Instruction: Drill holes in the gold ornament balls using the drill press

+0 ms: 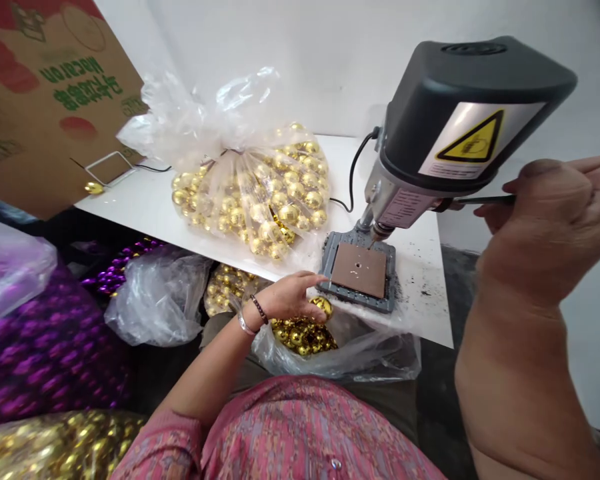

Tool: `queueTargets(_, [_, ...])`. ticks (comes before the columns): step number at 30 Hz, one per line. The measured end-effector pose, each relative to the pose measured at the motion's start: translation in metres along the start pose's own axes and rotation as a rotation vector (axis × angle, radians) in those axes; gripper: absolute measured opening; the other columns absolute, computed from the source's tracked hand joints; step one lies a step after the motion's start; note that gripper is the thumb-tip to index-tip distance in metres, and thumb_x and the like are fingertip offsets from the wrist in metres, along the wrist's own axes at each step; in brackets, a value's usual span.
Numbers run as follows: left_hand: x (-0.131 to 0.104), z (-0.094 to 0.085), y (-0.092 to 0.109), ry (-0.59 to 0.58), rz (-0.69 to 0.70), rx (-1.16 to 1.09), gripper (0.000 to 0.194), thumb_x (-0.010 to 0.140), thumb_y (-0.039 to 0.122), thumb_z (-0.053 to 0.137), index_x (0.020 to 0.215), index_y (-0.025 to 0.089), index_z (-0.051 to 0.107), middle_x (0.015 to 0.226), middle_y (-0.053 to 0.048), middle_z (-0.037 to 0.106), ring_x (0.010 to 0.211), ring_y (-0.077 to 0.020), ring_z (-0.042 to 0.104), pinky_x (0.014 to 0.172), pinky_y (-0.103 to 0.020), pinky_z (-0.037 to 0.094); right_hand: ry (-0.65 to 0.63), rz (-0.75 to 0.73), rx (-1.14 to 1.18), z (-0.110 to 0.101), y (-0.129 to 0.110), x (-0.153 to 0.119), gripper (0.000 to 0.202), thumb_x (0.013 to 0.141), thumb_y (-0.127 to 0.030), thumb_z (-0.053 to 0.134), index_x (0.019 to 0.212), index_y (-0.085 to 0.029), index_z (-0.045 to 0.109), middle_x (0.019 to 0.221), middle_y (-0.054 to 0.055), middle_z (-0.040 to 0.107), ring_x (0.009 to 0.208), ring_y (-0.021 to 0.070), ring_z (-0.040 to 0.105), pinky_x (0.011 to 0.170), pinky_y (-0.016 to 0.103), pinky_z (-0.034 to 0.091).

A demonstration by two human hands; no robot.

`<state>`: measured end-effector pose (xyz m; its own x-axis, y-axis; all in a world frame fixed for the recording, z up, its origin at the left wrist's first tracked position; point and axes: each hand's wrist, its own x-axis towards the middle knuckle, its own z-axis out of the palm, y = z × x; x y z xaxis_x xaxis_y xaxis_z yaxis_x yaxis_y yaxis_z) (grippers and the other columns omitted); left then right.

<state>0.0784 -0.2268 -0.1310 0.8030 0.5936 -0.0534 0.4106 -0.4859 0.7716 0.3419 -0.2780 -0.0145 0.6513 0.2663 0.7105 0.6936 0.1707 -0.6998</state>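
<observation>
A bench drill press (470, 113) with a black motor housing stands on the white table's right part. Its grey base carries a brown square plate (359, 267) with a small hole near the middle. My right hand (550, 207) grips the drill's lever (485, 199) at the right. Left of the base, my left hand (297, 297) has its thumb and fingers apart around a gold ball (322, 307), above an open clear bag of gold balls (303, 335) at my lap. Whether the fingers press on that ball is hard to tell.
A tied clear bag of gold balls (260, 193) rests on the table (420, 320). Behind it at left stands a cardboard box (45, 100). Purple balls in bags (45, 353) and more gold balls (70, 440) lie at lower left. A black cable runs behind the drill.
</observation>
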Motion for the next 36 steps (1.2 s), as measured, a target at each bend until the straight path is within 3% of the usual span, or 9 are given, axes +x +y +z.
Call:
queueTargets(5, [0.027, -0.033, 0.003, 0.306, -0.228, 0.393, 0.03, 0.094, 0.025, 0.049, 0.114, 0.019, 0.07, 0.109, -0.013, 0.07, 0.093, -0.024, 0.065, 0.086, -0.039, 0.049, 0.017, 0.023, 0.048, 0.001, -0.003, -0.001, 0.021, 0.078, -0.032, 0.048, 0.068, -0.018, 0.037, 0.055, -0.007, 0.036, 0.044, 0.0044, 0.042, 0.051, 0.025, 0.031])
queueTargets(8, [0.051, -0.049, 0.003, 0.361, -0.4, 0.686, 0.035, 0.09, 0.011, 0.04, 0.1, 0.015, 0.073, 0.104, -0.018, 0.069, 0.104, -0.0335, 0.06, 0.088, -0.049, 0.042, -0.003, -0.003, 0.007, -0.002, 0.002, -0.002, 0.022, 0.08, -0.036, 0.049, 0.072, -0.017, 0.04, 0.06, -0.006, 0.04, 0.049, 0.0041, 0.042, 0.052, 0.023, 0.031])
queueTargets(12, [0.07, -0.061, -0.011, 0.436, -0.414, 0.853, 0.03, 0.088, 0.015, 0.042, 0.093, 0.014, 0.072, 0.1, -0.021, 0.067, 0.111, -0.038, 0.05, 0.092, -0.054, 0.033, -0.04, 0.033, -0.011, -0.006, 0.002, -0.006, 0.025, 0.08, -0.041, 0.049, 0.075, -0.017, 0.045, 0.065, -0.004, 0.044, 0.055, 0.0049, 0.043, 0.052, 0.022, 0.032])
queueTargets(18, [0.075, -0.054, -0.033, 0.292, -0.409, 0.904, 0.03, 0.086, 0.015, 0.044, 0.096, 0.011, 0.071, 0.097, -0.021, 0.069, 0.118, -0.0388, 0.049, 0.106, -0.061, 0.021, -0.073, 0.059, -0.02, -0.008, -0.003, -0.008, 0.025, 0.081, -0.041, 0.049, 0.078, -0.017, 0.046, 0.07, -0.003, 0.048, 0.061, 0.0055, 0.045, 0.054, 0.021, 0.035])
queueTargets(24, [0.072, -0.047, -0.023, 0.156, -0.326, 0.994, 0.028, 0.083, 0.017, 0.051, 0.101, 0.012, 0.071, 0.105, -0.019, 0.069, 0.118, -0.0354, 0.052, 0.113, -0.061, 0.019, -0.073, 0.046, 0.022, -0.008, -0.007, -0.009, 0.028, 0.084, -0.043, 0.049, 0.078, -0.017, 0.045, 0.066, -0.005, 0.044, 0.059, 0.0057, 0.044, 0.057, 0.022, 0.034])
queueTargets(28, [0.064, -0.038, -0.014, 0.078, -0.25, 1.004, 0.036, 0.082, 0.036, 0.061, 0.106, 0.011, 0.07, 0.113, -0.019, 0.065, 0.117, -0.0355, 0.053, 0.108, -0.053, 0.032, -0.072, 0.047, 0.025, -0.007, -0.008, -0.01, 0.027, 0.085, -0.042, 0.049, 0.078, -0.017, 0.045, 0.066, -0.005, 0.045, 0.06, 0.0057, 0.044, 0.059, 0.022, 0.035])
queueTargets(30, [0.06, -0.032, -0.012, 0.02, -0.232, 0.973, 0.046, 0.086, 0.039, 0.058, 0.121, 0.01, 0.064, 0.119, -0.02, 0.062, 0.113, -0.0345, 0.056, 0.1, -0.049, 0.04, -0.072, 0.051, 0.021, -0.007, -0.009, -0.011, 0.027, 0.085, -0.042, 0.049, 0.078, -0.016, 0.045, 0.066, -0.005, 0.046, 0.06, 0.0057, 0.044, 0.059, 0.022, 0.034])
queueTargets(33, [0.055, -0.027, -0.012, -0.041, -0.214, 0.949, 0.055, 0.091, 0.032, 0.052, 0.142, 0.013, 0.047, 0.126, -0.02, 0.06, 0.109, -0.0329, 0.061, 0.096, -0.049, 0.043, -0.073, 0.057, 0.021, -0.007, -0.01, -0.011, 0.025, 0.086, -0.04, 0.049, 0.077, -0.017, 0.044, 0.063, -0.006, 0.044, 0.058, 0.0057, 0.043, 0.06, 0.023, 0.033])
queueTargets(36, [0.051, -0.028, -0.012, -0.061, -0.146, 0.884, 0.051, 0.089, 0.022, 0.053, 0.139, 0.015, 0.049, 0.127, -0.018, 0.06, 0.107, -0.0306, 0.063, 0.096, -0.048, 0.045, -0.075, 0.065, 0.012, -0.008, -0.013, -0.012, 0.025, 0.086, -0.038, 0.049, 0.076, -0.017, 0.044, 0.061, -0.007, 0.042, 0.057, 0.0052, 0.043, 0.06, 0.023, 0.033])
